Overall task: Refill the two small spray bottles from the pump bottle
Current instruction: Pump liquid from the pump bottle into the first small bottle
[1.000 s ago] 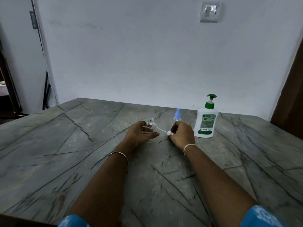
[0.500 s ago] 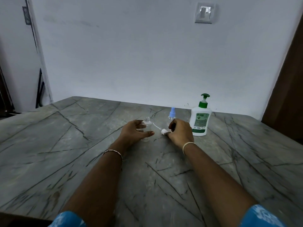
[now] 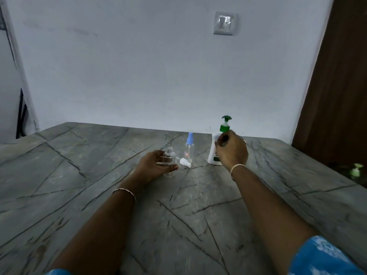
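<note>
Curls fingers of left hand (image 3: 155,165) round uncapped spray bottle (image 3: 170,155), steadying for filling; holds right hand (image 3: 231,151) at pump bottle (image 3: 212,152), grip indeterminate.

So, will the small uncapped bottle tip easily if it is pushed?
Probably yes: the clear bottle looks empty, so light, and it is narrow and upright. The left hand grips it, which should steady it.
</note>
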